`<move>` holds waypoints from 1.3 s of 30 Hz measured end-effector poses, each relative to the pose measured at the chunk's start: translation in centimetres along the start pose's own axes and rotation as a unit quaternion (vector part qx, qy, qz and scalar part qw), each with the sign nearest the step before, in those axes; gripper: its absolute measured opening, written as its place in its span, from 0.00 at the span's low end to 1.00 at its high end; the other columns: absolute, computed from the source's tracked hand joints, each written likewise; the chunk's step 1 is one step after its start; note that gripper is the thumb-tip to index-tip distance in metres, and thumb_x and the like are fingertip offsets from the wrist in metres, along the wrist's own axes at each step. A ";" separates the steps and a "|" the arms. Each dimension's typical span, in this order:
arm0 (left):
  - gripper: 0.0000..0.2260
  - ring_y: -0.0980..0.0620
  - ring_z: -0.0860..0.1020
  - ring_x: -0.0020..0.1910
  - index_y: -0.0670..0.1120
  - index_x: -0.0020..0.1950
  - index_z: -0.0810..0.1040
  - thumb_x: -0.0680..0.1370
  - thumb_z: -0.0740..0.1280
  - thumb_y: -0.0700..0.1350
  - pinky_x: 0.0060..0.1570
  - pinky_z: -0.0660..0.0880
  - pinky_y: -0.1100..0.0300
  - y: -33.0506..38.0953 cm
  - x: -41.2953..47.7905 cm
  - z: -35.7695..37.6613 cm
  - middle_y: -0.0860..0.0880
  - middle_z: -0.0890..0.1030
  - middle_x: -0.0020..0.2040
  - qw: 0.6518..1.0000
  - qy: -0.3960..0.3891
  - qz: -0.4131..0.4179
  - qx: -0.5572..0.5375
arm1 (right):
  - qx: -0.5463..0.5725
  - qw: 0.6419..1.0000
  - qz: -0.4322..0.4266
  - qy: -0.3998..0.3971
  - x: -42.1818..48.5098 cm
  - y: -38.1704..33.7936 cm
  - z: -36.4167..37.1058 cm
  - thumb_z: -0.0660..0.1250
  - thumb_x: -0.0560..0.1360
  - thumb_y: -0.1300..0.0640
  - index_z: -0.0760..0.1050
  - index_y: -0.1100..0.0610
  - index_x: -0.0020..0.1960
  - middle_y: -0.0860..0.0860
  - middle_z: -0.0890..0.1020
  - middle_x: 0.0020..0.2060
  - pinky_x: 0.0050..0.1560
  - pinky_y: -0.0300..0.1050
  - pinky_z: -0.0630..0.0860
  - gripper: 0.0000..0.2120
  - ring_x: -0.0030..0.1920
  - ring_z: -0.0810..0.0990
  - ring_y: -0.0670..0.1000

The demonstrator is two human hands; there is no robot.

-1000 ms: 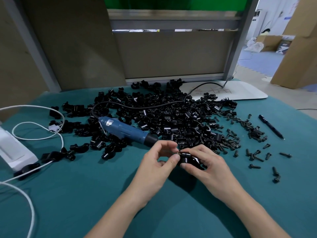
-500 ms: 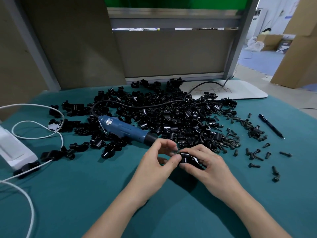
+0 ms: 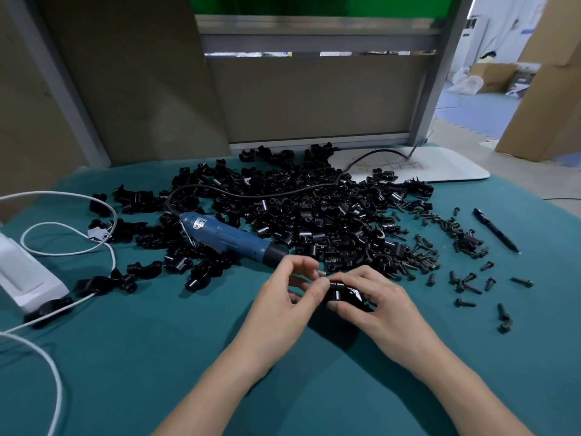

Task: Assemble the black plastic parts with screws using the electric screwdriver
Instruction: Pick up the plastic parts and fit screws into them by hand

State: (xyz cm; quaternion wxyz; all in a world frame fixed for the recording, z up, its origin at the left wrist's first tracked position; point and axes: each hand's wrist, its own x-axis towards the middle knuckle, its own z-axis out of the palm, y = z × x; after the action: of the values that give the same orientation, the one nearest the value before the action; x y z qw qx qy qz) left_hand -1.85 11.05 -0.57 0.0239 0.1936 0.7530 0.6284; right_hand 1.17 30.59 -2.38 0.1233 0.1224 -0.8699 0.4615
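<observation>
My right hand (image 3: 382,305) grips a black plastic part (image 3: 344,297) just above the teal table near its middle. My left hand (image 3: 289,297) pinches something small at the part's left end, thumb and forefinger together; the item itself is too small to make out. The blue electric screwdriver (image 3: 229,237) lies unheld on the table just behind my left hand, its tip pointing right. A big heap of black plastic parts (image 3: 301,212) covers the table behind it. Loose black screws (image 3: 465,284) are scattered to the right.
A white power unit (image 3: 25,275) with white cables (image 3: 66,247) sits at the left edge. A black pen (image 3: 496,229) lies at the right. A white board (image 3: 440,166) lies at the back right, against a panel wall (image 3: 314,96).
My hands have stayed in the same spot. The left fingers have shifted slightly at the end of the part.
</observation>
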 end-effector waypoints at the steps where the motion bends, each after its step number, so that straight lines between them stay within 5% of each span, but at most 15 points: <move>1: 0.03 0.54 0.81 0.47 0.58 0.52 0.78 0.80 0.68 0.55 0.49 0.78 0.57 0.0 0.0 0.0 0.56 0.83 0.48 1.000 0.007 -0.012 0.005 | -0.003 1.000 0.002 0.000 0.0 0.0 0.0 0.69 0.73 0.35 0.78 0.29 0.60 0.38 0.79 0.55 0.53 0.37 0.75 0.15 0.57 0.80 0.44; 5: 0.08 0.58 0.78 0.38 0.55 0.45 0.81 0.80 0.67 0.55 0.42 0.76 0.59 -0.3 0.1 -0.2 0.55 0.82 0.37 0.999 -0.008 -0.019 0.039 | -0.006 1.000 0.007 -0.007 0.0 0.1 0.0 0.69 0.73 0.35 0.78 0.29 0.59 0.37 0.79 0.55 0.56 0.40 0.75 0.15 0.58 0.79 0.43; 7: 0.04 0.61 0.79 0.40 0.55 0.47 0.81 0.80 0.69 0.50 0.42 0.74 0.66 -0.2 0.1 -0.3 0.59 0.83 0.39 0.999 -0.009 -0.005 0.045 | -0.005 1.000 0.011 -0.008 0.0 0.0 0.0 0.69 0.73 0.36 0.78 0.29 0.60 0.38 0.79 0.55 0.55 0.41 0.75 0.15 0.58 0.79 0.43; 11: 0.07 0.57 0.80 0.49 0.56 0.50 0.79 0.80 0.70 0.42 0.49 0.76 0.65 0.0 0.0 -0.1 0.59 0.83 0.49 0.997 -0.011 0.034 0.061 | 0.008 1.000 0.015 -0.002 0.0 -0.2 -0.1 0.70 0.73 0.38 0.78 0.29 0.59 0.39 0.79 0.54 0.55 0.43 0.76 0.15 0.57 0.80 0.45; 16: 0.03 0.56 0.80 0.43 0.59 0.50 0.79 0.80 0.68 0.56 0.44 0.76 0.59 0.1 -0.1 -0.3 0.55 0.83 0.44 1.000 0.003 -0.005 0.029 | 0.000 1.000 0.019 -0.001 0.0 -0.4 -0.1 0.70 0.73 0.38 0.79 0.32 0.60 0.37 0.79 0.54 0.54 0.36 0.75 0.16 0.57 0.80 0.43; 19: 0.05 0.57 0.78 0.38 0.58 0.47 0.81 0.81 0.67 0.54 0.41 0.75 0.56 -0.1 0.0 -0.4 0.52 0.82 0.39 0.998 -0.008 -0.009 0.065 | 0.000 1.000 0.025 -0.008 -0.1 -0.3 -0.1 0.71 0.73 0.39 0.79 0.32 0.60 0.37 0.79 0.54 0.55 0.34 0.72 0.15 0.58 0.79 0.41; 24: 0.08 0.57 0.80 0.49 0.56 0.51 0.79 0.80 0.70 0.42 0.49 0.75 0.67 0.1 -0.1 -0.3 0.59 0.82 0.50 0.997 -0.011 0.038 0.065 | 0.019 1.000 0.023 0.001 0.0 -0.6 -0.1 0.71 0.73 0.39 0.78 0.29 0.59 0.39 0.79 0.54 0.53 0.38 0.75 0.14 0.56 0.80 0.46; 29: 0.02 0.60 0.79 0.44 0.55 0.49 0.80 0.81 0.68 0.49 0.44 0.74 0.66 0.3 -0.1 0.1 0.59 0.83 0.44 0.999 0.006 0.006 0.050 | 0.044 0.998 0.034 -0.007 -0.1 -0.6 0.0 0.73 0.75 0.43 0.80 0.35 0.61 0.39 0.79 0.54 0.54 0.35 0.75 0.15 0.57 0.80 0.44; 32: 0.09 0.59 0.80 0.50 0.52 0.45 0.79 0.80 0.69 0.38 0.46 0.72 0.70 0.6 -0.3 0.0 0.59 0.82 0.47 0.995 0.002 0.053 0.084 | 0.047 0.998 0.032 -0.002 -0.1 -0.6 0.0 0.74 0.76 0.45 0.81 0.36 0.59 0.38 0.79 0.53 0.55 0.34 0.74 0.13 0.57 0.80 0.43; 36: 0.10 0.59 0.79 0.53 0.54 0.53 0.78 0.79 0.69 0.38 0.51 0.73 0.70 1.9 0.5 0.8 0.60 0.81 0.50 0.994 0.043 0.070 0.079 | 0.116 0.990 0.036 0.066 0.3 -1.1 -0.5 0.76 0.74 0.48 0.82 0.33 0.56 0.40 0.80 0.50 0.51 0.33 0.75 0.13 0.51 0.81 0.43; 39: 0.08 0.60 0.78 0.51 0.55 0.54 0.76 0.80 0.68 0.42 0.51 0.72 0.68 3.5 3.2 2.8 0.59 0.80 0.49 0.985 0.035 0.090 0.144 | 0.229 0.940 0.064 0.245 0.7 -1.0 -2.2 0.76 0.71 0.47 0.84 0.34 0.52 0.43 0.86 0.50 0.50 0.31 0.76 0.11 0.49 0.84 0.40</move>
State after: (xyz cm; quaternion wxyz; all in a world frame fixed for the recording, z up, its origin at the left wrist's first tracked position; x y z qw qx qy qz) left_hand -3.07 15.15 2.86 -0.0874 0.2395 0.8157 0.5193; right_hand 1.02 31.78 -0.17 0.2714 -0.0258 -0.6895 0.6710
